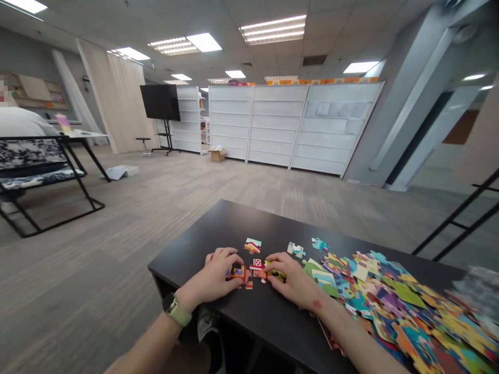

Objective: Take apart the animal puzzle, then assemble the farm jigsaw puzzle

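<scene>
On blk table [222, 226]: L hand [216, 276], watch [174, 310] at wrist, pinches red-purple puzzle pc [237, 271] btwn thumb & fingers. Striped pc [252, 245] just beyond; red barn pc [258, 266] btwn hands. R hand [293, 280] curls round yellow pc [277, 275], can't tell if gripping. Far R: big mixed pc pile [393, 304].

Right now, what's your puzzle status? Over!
Left hand on puzzle piece; right hand on yellow piece; red piece between them; piece heap to the right.
</scene>
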{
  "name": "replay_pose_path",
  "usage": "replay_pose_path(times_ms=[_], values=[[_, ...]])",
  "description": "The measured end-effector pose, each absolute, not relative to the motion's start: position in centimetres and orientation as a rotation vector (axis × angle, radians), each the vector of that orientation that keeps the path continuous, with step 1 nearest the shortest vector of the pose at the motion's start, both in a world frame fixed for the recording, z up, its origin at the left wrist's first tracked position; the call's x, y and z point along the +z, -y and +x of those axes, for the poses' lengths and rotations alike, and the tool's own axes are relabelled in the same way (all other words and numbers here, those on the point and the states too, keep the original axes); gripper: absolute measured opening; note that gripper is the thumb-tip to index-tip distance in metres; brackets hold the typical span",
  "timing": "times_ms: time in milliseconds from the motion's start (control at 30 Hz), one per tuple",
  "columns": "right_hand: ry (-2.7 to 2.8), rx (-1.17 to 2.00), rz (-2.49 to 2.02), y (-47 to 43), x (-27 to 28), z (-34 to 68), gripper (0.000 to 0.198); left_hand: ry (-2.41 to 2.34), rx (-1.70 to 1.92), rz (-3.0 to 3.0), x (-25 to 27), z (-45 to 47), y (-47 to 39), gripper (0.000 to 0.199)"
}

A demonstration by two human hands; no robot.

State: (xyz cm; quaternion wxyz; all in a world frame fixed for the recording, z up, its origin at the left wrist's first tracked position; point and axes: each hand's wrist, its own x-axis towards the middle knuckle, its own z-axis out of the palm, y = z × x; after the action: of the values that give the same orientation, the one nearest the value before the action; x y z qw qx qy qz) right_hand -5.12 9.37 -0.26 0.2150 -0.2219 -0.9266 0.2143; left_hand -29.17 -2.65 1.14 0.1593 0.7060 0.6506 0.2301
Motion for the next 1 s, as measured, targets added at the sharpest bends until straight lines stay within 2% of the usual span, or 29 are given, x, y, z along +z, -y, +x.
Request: replay_pose_path(times_ms=[400, 633, 1000], values=[[2.565, 0.574, -0.606, -9.5, -0.5, -5.3, 0.023, -1.794, 0.692, 2.040, 1.5, -30.3, 3.0, 0.030], [2.570, 0.581, -0.591, -9.5, -0.4, -5.0, 0.022, -1.666, 0.657, 2.027, 2.1, -34.0, 3.5, 0.050], [2.527, 0.539, -0.602, -9.7, -0.2, -4.7, 0.018, -1.729, 0.650, 2.025, 1.6, -33.4, 3.5, 0.046]])
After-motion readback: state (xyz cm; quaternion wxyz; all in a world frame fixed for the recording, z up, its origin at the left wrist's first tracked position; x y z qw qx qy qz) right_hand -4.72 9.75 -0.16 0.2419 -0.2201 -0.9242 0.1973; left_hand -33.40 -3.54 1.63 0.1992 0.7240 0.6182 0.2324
